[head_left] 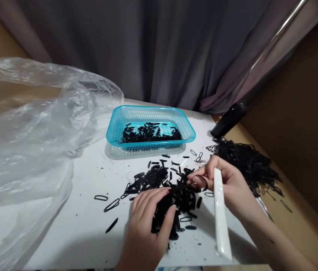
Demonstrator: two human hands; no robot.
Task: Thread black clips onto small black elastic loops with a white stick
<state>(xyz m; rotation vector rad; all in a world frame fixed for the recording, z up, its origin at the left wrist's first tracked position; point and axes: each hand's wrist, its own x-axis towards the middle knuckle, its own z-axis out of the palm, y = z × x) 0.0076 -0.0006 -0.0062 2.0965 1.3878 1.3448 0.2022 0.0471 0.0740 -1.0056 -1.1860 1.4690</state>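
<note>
Two bare hands work over the near side of a white tabletop (88, 233). We find the left hand (144, 218) loosely cupped over a pile of black pieces (185, 199), thumb spread from the fingers, not clenched; we judge that it corrals the pile. The right hand (226, 177) grasps a slim white strip (221, 214) against the palm, its lower end free, probably so that thumb and forefinger stay available at the pile's edge. A dark curved band shows by that thumb; we cannot tell whether it belongs to the strip. The pieces are flat, matt and leaf-shaped; a few slender black loops (111, 205) lie left of them. Just beyond, we record a blue plastic basket (150, 113), flared and perforated, with similar pieces on its floor; its nearness presumably shortens the reach. To the right, a tangled heap of thin black loops (246, 162) sits apart, below a black cylinder (228, 120). At left spreads crumpled, glossy clear plastic (35, 124); behind everything hangs a softly pleated grey curtain (159, 49).
</note>
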